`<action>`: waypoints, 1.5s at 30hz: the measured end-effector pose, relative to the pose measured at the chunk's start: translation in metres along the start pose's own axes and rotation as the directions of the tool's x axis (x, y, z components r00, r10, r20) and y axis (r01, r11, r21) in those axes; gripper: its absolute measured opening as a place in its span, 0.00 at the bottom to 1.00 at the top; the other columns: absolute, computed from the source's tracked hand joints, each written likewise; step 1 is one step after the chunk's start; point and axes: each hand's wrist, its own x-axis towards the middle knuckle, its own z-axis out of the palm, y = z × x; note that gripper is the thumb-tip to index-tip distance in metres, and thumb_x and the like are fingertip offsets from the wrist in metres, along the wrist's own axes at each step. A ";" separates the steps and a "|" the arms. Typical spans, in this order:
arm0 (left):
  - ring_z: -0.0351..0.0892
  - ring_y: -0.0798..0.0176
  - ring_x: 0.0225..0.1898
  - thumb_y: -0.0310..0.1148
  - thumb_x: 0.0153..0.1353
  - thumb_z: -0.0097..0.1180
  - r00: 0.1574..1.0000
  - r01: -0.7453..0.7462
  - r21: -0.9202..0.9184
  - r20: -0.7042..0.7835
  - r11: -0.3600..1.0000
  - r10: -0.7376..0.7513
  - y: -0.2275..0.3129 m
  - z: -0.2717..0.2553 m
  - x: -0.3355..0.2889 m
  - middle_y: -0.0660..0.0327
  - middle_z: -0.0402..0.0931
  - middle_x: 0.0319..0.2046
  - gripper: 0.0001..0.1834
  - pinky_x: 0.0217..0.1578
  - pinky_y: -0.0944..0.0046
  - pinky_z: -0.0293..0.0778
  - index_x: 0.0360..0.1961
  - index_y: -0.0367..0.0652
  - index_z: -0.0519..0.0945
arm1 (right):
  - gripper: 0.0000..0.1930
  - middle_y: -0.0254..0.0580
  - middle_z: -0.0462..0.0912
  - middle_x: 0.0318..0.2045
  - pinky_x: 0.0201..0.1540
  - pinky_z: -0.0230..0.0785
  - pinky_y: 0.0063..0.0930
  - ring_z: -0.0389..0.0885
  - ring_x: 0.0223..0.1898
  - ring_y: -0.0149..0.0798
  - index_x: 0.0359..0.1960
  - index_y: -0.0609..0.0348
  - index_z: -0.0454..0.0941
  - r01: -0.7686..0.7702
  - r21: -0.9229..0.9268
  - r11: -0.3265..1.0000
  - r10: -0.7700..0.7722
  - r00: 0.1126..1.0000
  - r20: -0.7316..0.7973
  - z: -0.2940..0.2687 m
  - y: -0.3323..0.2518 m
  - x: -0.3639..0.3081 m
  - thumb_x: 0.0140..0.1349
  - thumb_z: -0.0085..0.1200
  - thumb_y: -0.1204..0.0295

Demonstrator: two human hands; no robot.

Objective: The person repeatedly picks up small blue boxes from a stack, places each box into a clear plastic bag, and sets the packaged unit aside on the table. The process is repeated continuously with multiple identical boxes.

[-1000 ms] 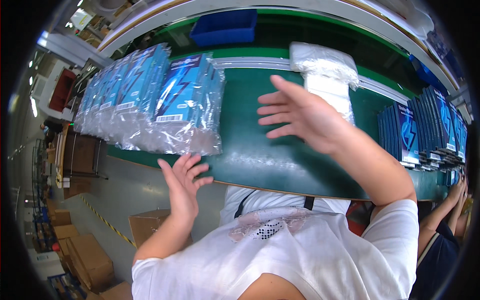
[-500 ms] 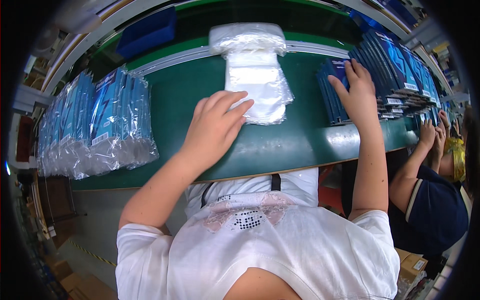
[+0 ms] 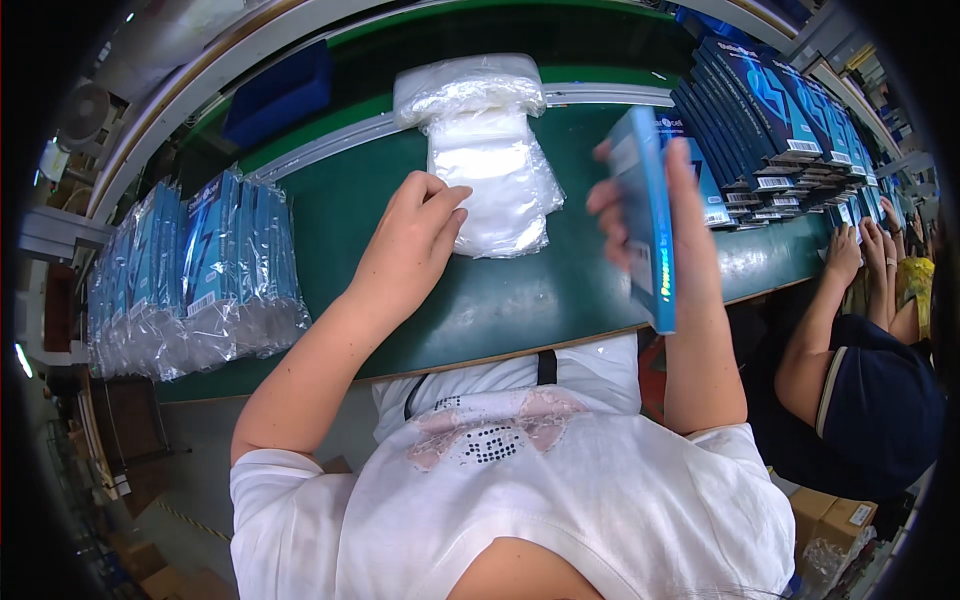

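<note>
Right hand [image 3: 692,235], just off the box stacks [image 3: 755,105], now grips a slim blue box [image 3: 652,215] above the bench; left hand [image 3: 410,240] half-curled at clear bags [image 3: 485,165], hold unclear, so both seem within reach.

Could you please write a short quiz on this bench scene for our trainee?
1. What is in the right hand?
2. True or false: the wrapped boxes stand to the right of the clear bags.
3. Which is the left hand nearest to?
A) the wrapped boxes
B) the clear bags
C) the blue bin

Key:
1. A blue box, seen nearly edge-on.
2. False; they stand to the left of the clear bags.
3. B; its fingers are at the near left part of the stack, though whether they grip a bag cannot be told.
</note>
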 end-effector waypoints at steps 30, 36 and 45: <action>0.75 0.66 0.35 0.19 0.50 0.59 0.986 0.148 -0.232 0.108 0.961 -0.126 -0.008 -0.017 0.005 0.61 0.72 0.32 0.06 0.38 0.70 0.72 0.32 0.37 0.82 | 0.33 0.51 0.79 0.44 0.40 0.77 0.22 0.83 0.37 0.32 0.61 0.77 0.56 -0.451 0.249 0.857 0.348 0.862 0.368 0.028 0.057 0.013 0.57 0.57 0.75; 0.77 0.71 0.34 0.19 0.55 0.56 0.827 0.521 -0.593 0.171 0.614 -0.536 -0.016 -0.017 0.000 0.65 0.77 0.30 0.06 0.38 0.72 0.73 0.34 0.35 0.79 | 0.28 0.51 0.80 0.40 0.38 0.79 0.22 0.84 0.36 0.33 0.58 0.76 0.60 -0.392 0.146 0.908 0.350 0.903 0.249 0.016 0.057 0.012 0.57 0.56 0.77; 0.79 0.68 0.33 0.19 0.53 0.55 0.987 0.159 -0.298 0.034 0.941 -0.156 0.006 -0.018 -0.002 0.60 0.77 0.31 0.08 0.38 0.70 0.75 0.36 0.35 0.78 | 0.14 0.43 0.81 0.32 0.36 0.75 0.22 0.81 0.32 0.29 0.42 0.69 0.70 -0.146 0.015 0.989 0.147 0.978 -0.148 0.025 0.072 0.015 0.58 0.59 0.75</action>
